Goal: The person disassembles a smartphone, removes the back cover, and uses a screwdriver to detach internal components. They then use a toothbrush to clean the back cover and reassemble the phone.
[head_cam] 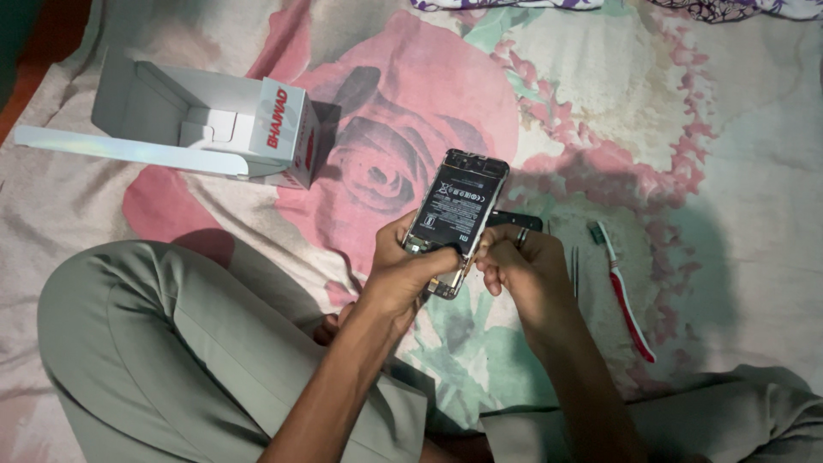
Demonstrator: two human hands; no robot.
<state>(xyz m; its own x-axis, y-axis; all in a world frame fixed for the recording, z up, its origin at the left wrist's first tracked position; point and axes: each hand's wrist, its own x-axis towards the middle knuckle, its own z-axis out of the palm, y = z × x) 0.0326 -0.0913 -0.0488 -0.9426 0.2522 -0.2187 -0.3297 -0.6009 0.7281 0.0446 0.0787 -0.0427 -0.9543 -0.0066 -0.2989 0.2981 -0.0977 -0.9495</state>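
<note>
Spread across the floor, a rose-printed bedsheet [600,103] in pink, cream and green, serving as a soft work surface so small parts stay put. Held above it, between crossed legs in grey-green trousers [171,360], an opened smartphone [456,210] with its back cover off and black battery facing up, tilted toward the camera for a clear look at the lower end. Left hand [403,270] curled closed around the phone's lower left edge, thumb pressed across the bottom of the battery, seemingly to steady the body. Right hand [519,261], ring on one finger, pinched shut at the phone's lower right corner; whether anything small sits between those fingertips cannot be told. Laid close on the right, within easy reach: thin metal tweezers [574,270] and a red-and-white toothbrush [626,296], plus a dark flat piece [519,220] just behind the right hand. Set well apart at upper left, an open white cardboard box [214,124] with red trim, lid flap folded flat.
</note>
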